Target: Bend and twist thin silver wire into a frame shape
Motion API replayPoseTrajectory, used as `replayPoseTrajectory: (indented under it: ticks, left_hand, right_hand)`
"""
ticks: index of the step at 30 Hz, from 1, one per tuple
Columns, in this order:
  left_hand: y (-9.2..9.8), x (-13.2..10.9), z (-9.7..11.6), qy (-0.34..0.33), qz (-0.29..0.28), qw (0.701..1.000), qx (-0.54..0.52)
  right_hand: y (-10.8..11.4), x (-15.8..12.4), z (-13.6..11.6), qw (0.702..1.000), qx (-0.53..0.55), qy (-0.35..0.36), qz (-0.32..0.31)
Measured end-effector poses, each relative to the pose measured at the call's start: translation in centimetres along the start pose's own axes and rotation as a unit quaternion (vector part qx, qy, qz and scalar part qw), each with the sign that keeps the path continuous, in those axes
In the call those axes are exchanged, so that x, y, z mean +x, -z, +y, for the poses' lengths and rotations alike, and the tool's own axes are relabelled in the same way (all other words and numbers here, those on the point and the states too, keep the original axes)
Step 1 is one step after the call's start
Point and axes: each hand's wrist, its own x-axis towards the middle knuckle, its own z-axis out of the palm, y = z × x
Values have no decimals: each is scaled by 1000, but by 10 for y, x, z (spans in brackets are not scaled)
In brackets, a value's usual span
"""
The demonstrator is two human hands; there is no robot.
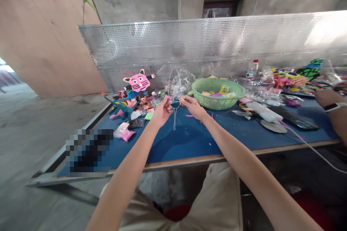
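Note:
Above the blue tabletop, my left hand and my right hand pinch a thin, pale wire. It arches up between them, and a narrow loop hangs below. A small pink bit shows at my left fingertips; its kind is unclear. Just beyond my right hand stands a green plastic basket with coloured cut-out pieces in it. To the left of my left hand are a pink cat-face figure, a teal figure and a pink packet.
A perforated metal screen runs along the table's back. On the right lie a dark phone, a white tool with a cord and plastic bags. Another person's wristwatch-wearing arm reaches in at the far right. A capped bottle stands behind.

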Motion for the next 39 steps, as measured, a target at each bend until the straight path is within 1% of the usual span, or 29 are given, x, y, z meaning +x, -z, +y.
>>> replayPoseTrajectory:
  ticks: [4, 9, 11, 13, 15, 18, 21, 26, 33, 35, 37, 39]
  left_hand:
    - [-1, -1, 1, 17, 9, 1000, -10]
    - [2, 3, -3, -20, 4, 1000, -1]
    - [3, 4, -5, -23, 7, 1000, 4]
    - [5, 4, -7, -15, 23, 999, 17]
    - [6, 3, -8, -1, 35, 999, 41]
    - [8, 1, -9, 7, 15, 998, 59]
    - [8, -1, -7, 4, 1, 999, 44]
    - [8, 1, -5, 5, 37, 999, 20]
    - [13, 5, -6, -3, 32, 999, 20]
    - [13, 6, -6, 1, 41, 999, 21]
    - [12, 5, -6, -13, 64, 997, 50]
    - [10, 5, -10, -61, 84, 988, 111]
  right_hand:
    - [2, -1, 1, 1000, 4, 3, -1]
    - [2, -1, 4, 1000, 14, -1, 8]
    - [0, 0, 6, 1000, 10, -4, 7]
    - [-1, 1, 7, 1000, 6, 3, 22]
    - [-2, 2, 9, 999, 1, 10, 52]
    - [-4, 2, 9, 997, -13, -3, 73]
    - [-6, 1, 7, 997, -25, -20, 71]
    - [-9, 0, 6, 996, -33, -14, 77]
    - [-9, -2, 6, 998, -41, -7, 54]
    - [-10, -2, 5, 998, -41, 1, 49]
    - [-11, -2, 4, 997, -49, 4, 52]
    - [-10, -2, 5, 996, -67, 7, 67]
